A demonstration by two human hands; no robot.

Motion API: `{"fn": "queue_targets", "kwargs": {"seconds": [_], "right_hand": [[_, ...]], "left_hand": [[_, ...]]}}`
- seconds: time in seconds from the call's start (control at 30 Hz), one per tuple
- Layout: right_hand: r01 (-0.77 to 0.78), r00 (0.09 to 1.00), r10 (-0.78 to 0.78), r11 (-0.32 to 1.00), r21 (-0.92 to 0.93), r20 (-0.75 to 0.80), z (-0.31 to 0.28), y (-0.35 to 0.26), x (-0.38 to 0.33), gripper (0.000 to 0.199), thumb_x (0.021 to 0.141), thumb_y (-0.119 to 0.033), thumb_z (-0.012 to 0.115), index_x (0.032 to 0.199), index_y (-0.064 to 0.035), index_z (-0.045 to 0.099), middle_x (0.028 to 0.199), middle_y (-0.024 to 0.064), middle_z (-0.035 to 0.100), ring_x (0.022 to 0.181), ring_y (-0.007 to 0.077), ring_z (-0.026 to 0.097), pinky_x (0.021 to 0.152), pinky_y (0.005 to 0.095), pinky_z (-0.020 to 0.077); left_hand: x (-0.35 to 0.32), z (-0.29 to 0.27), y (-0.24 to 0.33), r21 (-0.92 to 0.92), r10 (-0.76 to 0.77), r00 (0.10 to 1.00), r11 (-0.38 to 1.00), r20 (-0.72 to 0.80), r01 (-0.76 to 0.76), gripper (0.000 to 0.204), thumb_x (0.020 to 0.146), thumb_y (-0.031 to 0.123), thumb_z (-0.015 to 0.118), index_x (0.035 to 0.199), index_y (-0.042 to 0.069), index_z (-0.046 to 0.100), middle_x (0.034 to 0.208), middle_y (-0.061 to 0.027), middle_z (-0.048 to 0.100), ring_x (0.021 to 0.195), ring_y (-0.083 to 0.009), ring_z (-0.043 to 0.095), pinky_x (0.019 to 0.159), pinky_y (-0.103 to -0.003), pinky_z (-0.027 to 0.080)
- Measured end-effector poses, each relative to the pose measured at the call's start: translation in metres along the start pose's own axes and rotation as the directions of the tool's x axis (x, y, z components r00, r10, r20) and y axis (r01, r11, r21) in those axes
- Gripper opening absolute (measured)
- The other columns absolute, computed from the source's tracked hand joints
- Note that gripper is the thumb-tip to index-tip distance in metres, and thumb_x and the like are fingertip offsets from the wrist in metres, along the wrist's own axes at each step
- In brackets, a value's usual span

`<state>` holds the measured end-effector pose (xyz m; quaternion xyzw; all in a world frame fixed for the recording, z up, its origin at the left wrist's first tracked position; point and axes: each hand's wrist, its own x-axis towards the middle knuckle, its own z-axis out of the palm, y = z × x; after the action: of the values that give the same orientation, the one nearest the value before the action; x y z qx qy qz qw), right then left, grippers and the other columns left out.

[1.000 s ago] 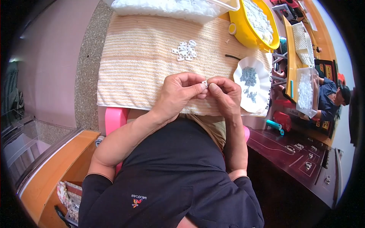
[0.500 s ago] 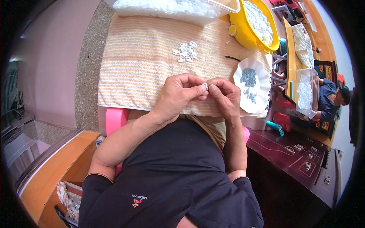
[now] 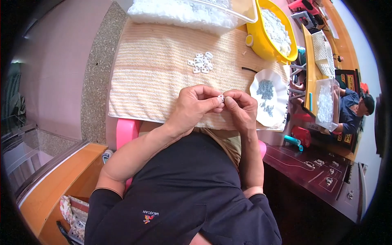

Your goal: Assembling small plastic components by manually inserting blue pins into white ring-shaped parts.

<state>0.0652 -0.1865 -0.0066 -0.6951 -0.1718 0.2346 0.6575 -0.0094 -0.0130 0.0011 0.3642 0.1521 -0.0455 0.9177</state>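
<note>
Between the fingertips of both hands is a small white plastic piece (image 3: 221, 98), mostly covered by the fingers. My left hand (image 3: 199, 105) pinches it from the left, thumb against forefinger. From the other side my right hand (image 3: 241, 107) closes on it with thumb and forefinger. Beyond the hands, a little pile of similar white pieces with holes (image 3: 201, 63) lies on the striped towel (image 3: 143, 73). A white scalloped dish (image 3: 276, 110) to the right of my right hand carries many small dark grey bits (image 3: 266, 89).
A clear bin (image 3: 228, 25) full of white pieces stands at the far edge, beside a yellow basin (image 3: 255, 28) of white pieces. A short black strip (image 3: 249, 70) lies near the dish. At the right, another person (image 3: 352, 107) sits by a clear box (image 3: 325, 102).
My view has shifted slightly, so the towel and containers sit a little lower. Both hands keep their pinch on the white piece.
</note>
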Motion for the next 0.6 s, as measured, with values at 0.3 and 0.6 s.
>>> {"fn": "queue_targets", "kwargs": {"seconds": [0.3,0.6], "right_hand": [[-0.001,1.000,0.001,0.999,0.045,-0.001,0.003,-0.009,0.002,0.014,0.091,-0.009,0.064,0.096,0.0036,0.065,0.091,0.0073,0.067,0.078,0.0112,0.062,0.071,0.0242,0.0516],[0.057,0.996,-0.066,0.984,-0.166,-0.054,0.006,-0.051,0.041,0.016,0.089,-0.007,0.065,0.098,0.0056,0.066,0.080,0.0061,0.067,0.068,0.0104,0.062,0.065,0.0226,0.0529]], "left_hand": [[0.001,-0.002,0.001,0.008,0.013,1.000,1.000,0.022,-0.013,0.012,0.087,0.003,0.066,0.097,-0.003,0.063,0.089,-0.0112,0.068,0.079,-0.0143,0.066,0.075,-0.027,0.057],[0.000,-0.002,0.007,-0.074,0.011,0.999,0.997,-0.047,-0.014,0.013,0.087,0.004,0.065,0.099,-0.002,0.062,0.091,-0.0097,0.068,0.081,-0.0142,0.066,0.076,-0.027,0.057]]}}
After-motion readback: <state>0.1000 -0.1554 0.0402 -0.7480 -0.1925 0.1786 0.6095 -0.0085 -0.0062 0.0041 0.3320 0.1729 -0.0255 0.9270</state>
